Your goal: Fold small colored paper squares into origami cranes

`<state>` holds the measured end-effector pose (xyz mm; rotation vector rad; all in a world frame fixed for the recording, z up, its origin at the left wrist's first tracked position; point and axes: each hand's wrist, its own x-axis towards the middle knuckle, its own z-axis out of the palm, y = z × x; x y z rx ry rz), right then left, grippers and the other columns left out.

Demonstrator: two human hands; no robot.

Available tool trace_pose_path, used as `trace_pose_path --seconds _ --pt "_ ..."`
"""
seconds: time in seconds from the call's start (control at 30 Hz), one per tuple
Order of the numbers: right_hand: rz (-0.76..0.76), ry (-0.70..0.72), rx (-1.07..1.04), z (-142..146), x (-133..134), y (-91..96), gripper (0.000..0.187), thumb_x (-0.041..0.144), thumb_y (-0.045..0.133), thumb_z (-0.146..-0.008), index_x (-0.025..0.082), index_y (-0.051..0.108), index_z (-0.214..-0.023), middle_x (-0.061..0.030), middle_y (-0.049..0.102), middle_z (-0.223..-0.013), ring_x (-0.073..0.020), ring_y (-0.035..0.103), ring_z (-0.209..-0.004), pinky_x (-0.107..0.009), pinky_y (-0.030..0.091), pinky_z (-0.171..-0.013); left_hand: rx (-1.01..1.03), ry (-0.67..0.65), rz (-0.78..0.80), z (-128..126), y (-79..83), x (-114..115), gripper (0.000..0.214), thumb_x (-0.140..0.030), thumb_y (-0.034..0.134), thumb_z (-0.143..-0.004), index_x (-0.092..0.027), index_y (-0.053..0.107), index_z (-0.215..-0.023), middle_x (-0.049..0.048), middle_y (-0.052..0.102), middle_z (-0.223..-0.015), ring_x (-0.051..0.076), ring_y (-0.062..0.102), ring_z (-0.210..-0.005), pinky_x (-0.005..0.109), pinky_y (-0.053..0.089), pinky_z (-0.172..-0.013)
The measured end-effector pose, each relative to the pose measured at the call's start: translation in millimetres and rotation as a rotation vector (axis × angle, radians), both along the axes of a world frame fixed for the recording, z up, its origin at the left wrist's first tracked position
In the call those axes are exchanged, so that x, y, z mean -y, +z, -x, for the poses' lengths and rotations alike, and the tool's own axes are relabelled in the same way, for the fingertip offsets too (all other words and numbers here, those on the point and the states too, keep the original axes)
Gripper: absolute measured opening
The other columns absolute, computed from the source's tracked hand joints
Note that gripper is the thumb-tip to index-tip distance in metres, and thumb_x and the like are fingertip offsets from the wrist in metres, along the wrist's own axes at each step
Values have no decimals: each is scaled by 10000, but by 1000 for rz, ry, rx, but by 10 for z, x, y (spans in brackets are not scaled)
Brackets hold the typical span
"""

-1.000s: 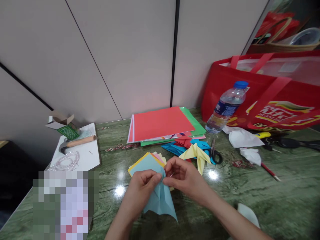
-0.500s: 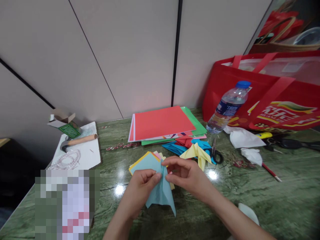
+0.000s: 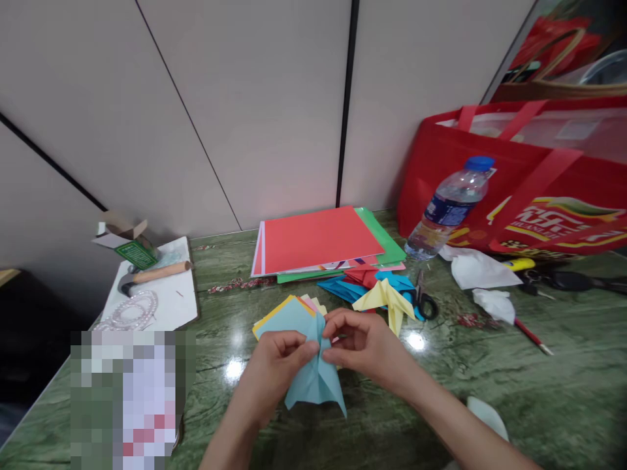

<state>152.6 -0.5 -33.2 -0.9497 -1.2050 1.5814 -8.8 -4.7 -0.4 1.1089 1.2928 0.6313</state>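
Note:
A light blue sheet of paper [image 3: 316, 386] with creases is held up between my two hands, low over the table. My left hand [image 3: 279, 365] pinches it on the left with thumb and forefinger. On the other side, the fingers of my right hand [image 3: 360, 339] are closed on the paper near its middle fold. Behind it lies a small stack of coloured paper squares [image 3: 289, 312], a light blue one on top and yellow edges showing. Past my right hand sit folded paper pieces: a pale yellow one [image 3: 385, 299], with blue and red ones [image 3: 360, 277] behind.
Large coloured sheets [image 3: 318, 241] lie against the wall. Scissors [image 3: 425, 300], a water bottle [image 3: 448, 212] and a red bag [image 3: 529, 189] stand to the right, near crumpled tissues [image 3: 482, 267]. On the left, a white board [image 3: 181, 300] bears a hammer [image 3: 157, 273] and a small box [image 3: 132, 248].
My right hand has shifted slightly against the paper's middle fold. The lower part of the blue paper has spread a little flatter; both hands keep their hold.

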Motion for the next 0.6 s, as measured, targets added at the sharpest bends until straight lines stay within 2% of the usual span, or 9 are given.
trace_pose_path --seconds 0.1,0.43,0.6 --pt "21 1 11 -2 1 6 209 183 740 -562 170 594 -710 2 554 -817 -104 531 -665 -226 454 -582 -44 13 7 -2 2 -11 389 -505 666 -580 -134 568 -517 -63 410 -434 64 286 -421 213 199 -419" --pt "21 30 69 -12 5 -12 195 162 712 -583 180 605 -744 -1 577 -819 -107 534 -657 -224 456 -557 -85 -20 -8 6 -21 -31 388 -490 673 -561 -141 530 -469 -70 371 -420 65 269 -422 223 174 -426" --pt "2 13 76 2 15 6 210 174 733 -567 178 613 -739 -1 580 -830 -119 552 -695 -242 468 -606 -98 -11 -9 -3 6 -22 376 -489 676 -556 -137 565 -482 -57 421 -435 74 315 -436 220 209 -434"
